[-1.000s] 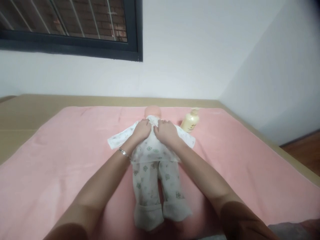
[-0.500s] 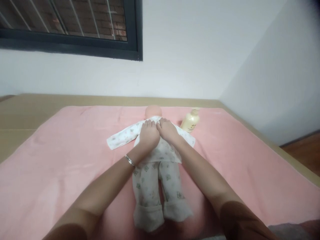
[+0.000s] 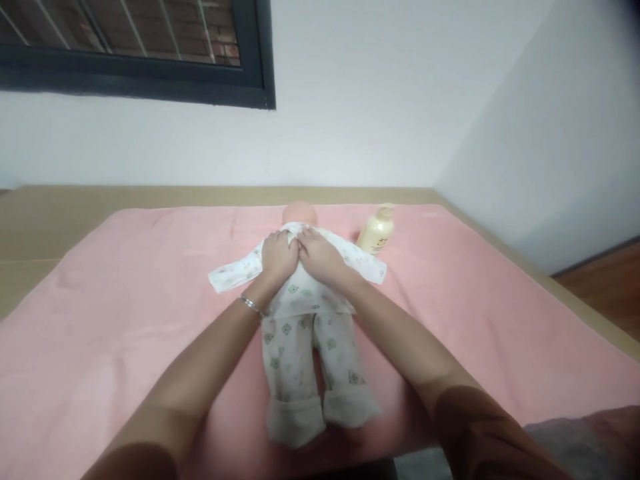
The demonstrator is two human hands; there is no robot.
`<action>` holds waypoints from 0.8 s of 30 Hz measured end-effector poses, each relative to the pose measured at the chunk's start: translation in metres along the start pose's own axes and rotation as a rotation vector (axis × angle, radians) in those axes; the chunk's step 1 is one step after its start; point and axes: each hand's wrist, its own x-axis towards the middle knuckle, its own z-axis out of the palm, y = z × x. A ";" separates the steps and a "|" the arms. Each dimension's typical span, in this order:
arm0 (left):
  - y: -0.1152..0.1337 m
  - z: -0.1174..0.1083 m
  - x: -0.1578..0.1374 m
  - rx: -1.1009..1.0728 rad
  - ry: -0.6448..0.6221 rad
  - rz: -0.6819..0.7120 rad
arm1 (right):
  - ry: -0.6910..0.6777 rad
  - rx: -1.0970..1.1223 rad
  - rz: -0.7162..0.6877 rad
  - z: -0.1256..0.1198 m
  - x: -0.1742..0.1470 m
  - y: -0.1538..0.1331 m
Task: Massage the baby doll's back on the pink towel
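Note:
A baby doll in a white patterned shirt (image 3: 300,287) and matching trousers (image 3: 290,347) lies stretched out with its head (image 3: 300,213) away from me. No face shows on the head. My left hand (image 3: 280,257) rests on the upper part of the shirt, fingers pointing toward the head. Beside it, my right hand (image 3: 320,257) lies over the shirt with its fingers stretched forward. The two hands meet at the thumbs. Both palms are hidden against the cloth. The doll's sleeves spread out to either side.
A cream pump bottle (image 3: 376,233) stands behind the right sleeve. Under everything is a pink blanket (image 3: 150,293) on a tan surface (image 3: 75,200). White walls and a dark window frame (image 3: 150,80) rise behind. Grey fabric (image 3: 575,443) shows at the lower right.
My hands have shifted slightly left on the doll's upper body, uncovering more of the right sleeve. The whole view has also moved a little.

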 end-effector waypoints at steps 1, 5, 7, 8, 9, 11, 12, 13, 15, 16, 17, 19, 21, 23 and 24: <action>0.000 0.000 0.000 -0.006 0.007 0.019 | 0.012 0.058 0.018 0.000 0.003 0.006; 0.000 0.002 -0.002 0.003 0.026 0.072 | 0.061 0.147 0.122 0.005 0.012 0.023; 0.000 0.002 -0.002 -0.009 0.014 0.066 | 0.074 0.108 0.164 0.008 0.012 0.024; 0.000 0.002 -0.002 -0.013 0.005 0.064 | 0.075 0.083 0.177 0.010 0.012 0.024; 0.001 0.001 -0.002 -0.010 -0.002 0.063 | 0.074 0.061 0.185 0.011 0.011 0.022; 0.002 -0.001 -0.001 0.016 -0.014 0.071 | 0.075 0.035 0.194 0.012 0.010 0.019; 0.002 -0.002 0.000 0.031 -0.022 0.075 | 0.083 0.027 0.208 0.012 0.010 0.017; 0.002 -0.003 0.000 0.041 -0.031 0.078 | 0.097 0.022 0.230 0.012 0.009 0.016; 0.002 -0.004 0.002 0.035 -0.045 0.080 | 0.136 0.019 0.280 0.012 0.007 0.013; 0.002 -0.004 0.003 0.023 -0.052 0.082 | 0.158 0.024 0.298 0.012 0.006 0.012; 0.001 -0.004 0.004 0.007 -0.058 0.084 | 0.178 0.032 0.307 0.012 0.005 0.011; -0.001 -0.004 0.006 -0.027 -0.072 0.084 | 0.210 0.054 0.309 0.013 0.004 0.010; -0.003 -0.003 0.008 -0.059 -0.093 0.070 | 0.230 0.079 0.311 0.014 0.003 0.010; -0.005 -0.003 0.010 -0.084 -0.103 0.051 | 0.244 0.097 0.316 0.016 0.003 0.010; -0.007 -0.002 0.011 -0.093 -0.105 0.047 | 0.252 0.105 0.317 0.017 0.003 0.010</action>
